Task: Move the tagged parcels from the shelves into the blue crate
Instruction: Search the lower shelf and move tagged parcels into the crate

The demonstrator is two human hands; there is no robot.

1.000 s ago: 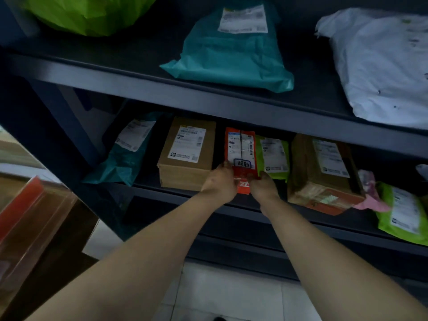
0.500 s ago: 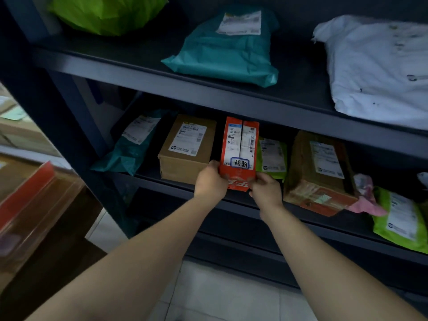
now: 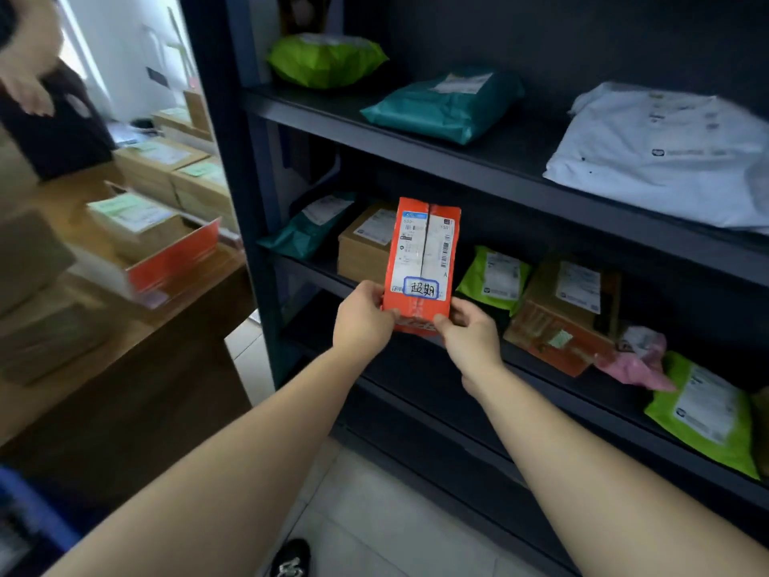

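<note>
An orange parcel [image 3: 422, 251] with a white shipping label and a blue-edged handwritten tag stands upright in front of the dark shelving [image 3: 457, 160]. My left hand [image 3: 364, 318] grips its lower left corner and my right hand [image 3: 468, 333] grips its lower right corner, thumbs on the front. The parcel is clear of the middle shelf board. A strip of the blue crate [image 3: 29, 514] shows at the bottom left edge, mostly cut off.
On the middle shelf lie a teal bag [image 3: 303, 231], a brown box [image 3: 366, 243], green bags [image 3: 495, 276], a taped box [image 3: 570, 310] and a pink bag [image 3: 636, 356]. The upper shelf holds green, teal and white bags. A wooden table [image 3: 104, 347] with boxes stands left; another person's arm is top left.
Both hands pulled the orange parcel off the middle shelf and raised it upright toward me. My view swung left, bringing the table and crate edge into sight.
</note>
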